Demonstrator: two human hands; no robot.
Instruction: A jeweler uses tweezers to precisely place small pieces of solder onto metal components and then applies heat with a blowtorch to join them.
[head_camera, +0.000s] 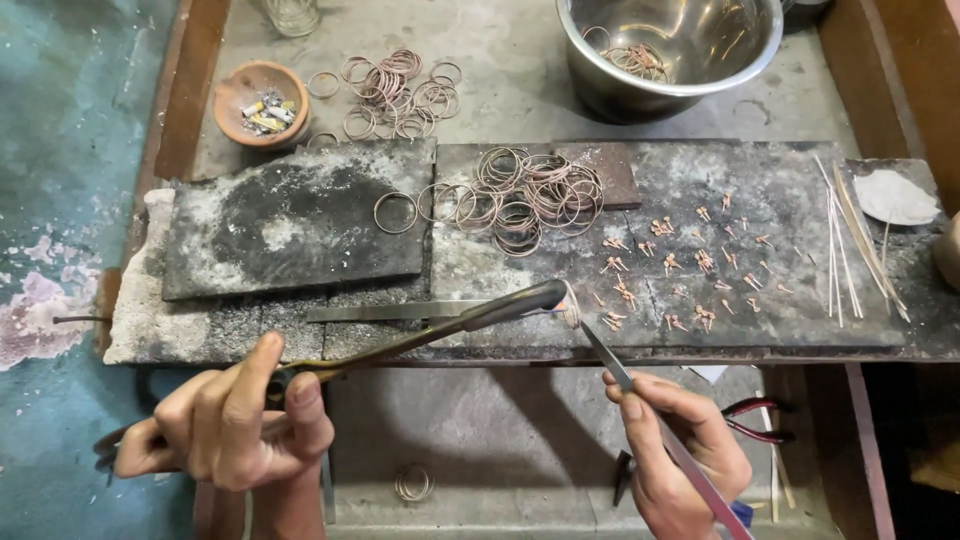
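Left hand (225, 425) closed around blowtorch (420, 335), nozzle aimed at front edge of soldering slab (300, 220). Right hand (680, 450) pinches tweezers (605, 360), tips gripping a small ring (571, 312), probably, clear of the loose rings (525, 195) for heating.

Open charred slab (290, 225) at left, ring heap (525, 195) mid-bench, steel bowl (670, 50) behind, wire rods (850, 240) blocking right

A jeweller's workshop: scorched soldering blocks (290, 220) on the counter (520, 90), heaps of copper wire rings (525, 195), and red-handled pliers (755, 418) near right.
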